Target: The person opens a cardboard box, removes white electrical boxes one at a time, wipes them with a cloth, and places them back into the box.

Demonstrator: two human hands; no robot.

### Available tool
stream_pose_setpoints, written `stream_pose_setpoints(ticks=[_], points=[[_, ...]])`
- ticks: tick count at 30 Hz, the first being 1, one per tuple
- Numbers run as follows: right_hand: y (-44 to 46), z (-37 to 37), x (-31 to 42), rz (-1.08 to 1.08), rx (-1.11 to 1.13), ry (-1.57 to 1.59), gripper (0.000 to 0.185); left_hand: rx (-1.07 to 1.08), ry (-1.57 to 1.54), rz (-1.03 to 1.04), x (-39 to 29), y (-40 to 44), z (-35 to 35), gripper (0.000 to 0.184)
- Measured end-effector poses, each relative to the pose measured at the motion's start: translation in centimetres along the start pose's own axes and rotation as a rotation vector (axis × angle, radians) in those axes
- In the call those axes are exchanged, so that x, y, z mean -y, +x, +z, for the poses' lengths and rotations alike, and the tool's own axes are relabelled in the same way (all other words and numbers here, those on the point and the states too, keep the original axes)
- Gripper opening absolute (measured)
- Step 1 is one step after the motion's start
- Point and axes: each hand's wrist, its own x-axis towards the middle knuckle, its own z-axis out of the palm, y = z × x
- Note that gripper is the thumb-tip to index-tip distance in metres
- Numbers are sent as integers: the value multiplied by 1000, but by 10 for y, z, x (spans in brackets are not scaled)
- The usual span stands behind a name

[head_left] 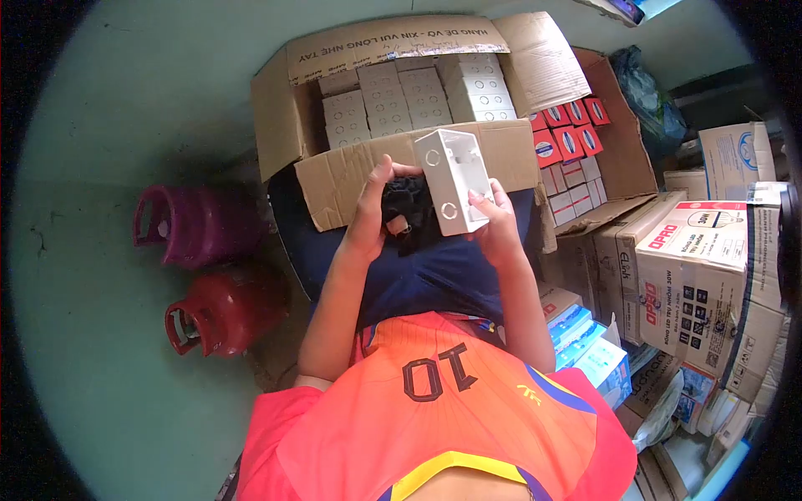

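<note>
A white plastic electrical box (447, 196) with an open front and round knockouts is held tilted above my lap. My right hand (496, 224) grips it at its lower right edge, thumb pressed on the rim. A bunched black cloth (403, 199) sits against the box's left side. My left hand (368, 213) is closed around this cloth, its thumb pointing up; some of the fingers are hidden by the cloth. Just beyond both hands stands an open cardboard carton (359, 179) with stacked white boxes (386, 96) of a similar kind inside.
On the left, a purple gas cylinder (205, 221) and a red gas cylinder (238, 309) stand by the wall. Another open carton (614, 125) holds red-and-white packs (568, 144). Printed cardboard boxes (689, 275) and blue packets (597, 355) are piled at the right.
</note>
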Motion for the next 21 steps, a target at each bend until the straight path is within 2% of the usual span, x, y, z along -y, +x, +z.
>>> stream_pose_setpoints(ticks=[1,3,4,5,7,8,10,11,14,17,18,20,21], points=[[2,-4,-2,45,95,68,30,42,-107,-54,4,2,-1,60],[7,-10,-8,138,289,204,33,56,-2,7,14,6,3,66],[8,-10,-8,161,318,198,34,64,52,37,17,7,3,71],[8,-10,-9,184,345,193,35,115,130,36,17,10,-2,90],[8,-11,3,284,453,163,38,19,207,72,16,9,-4,100],[7,-7,1,232,363,90,37,-29,247,90,16,9,-4,105],[9,4,-5,129,187,-58,36,28,312,162,10,2,0,107],[9,3,-1,146,222,-63,32,57,344,195,9,-1,1,108],[17,-12,-14,139,311,-98,41,29,219,119,22,8,-9,94],[-1,13,-20,186,272,465,61,-101,0,135,23,8,-1,74],[-2,15,-30,167,435,659,77,-154,-56,154,25,12,0,70],[-7,23,-55,111,389,492,77,-263,-168,199,31,23,2,61],[-10,39,-63,105,312,271,75,-306,-180,206,24,16,17,65]])
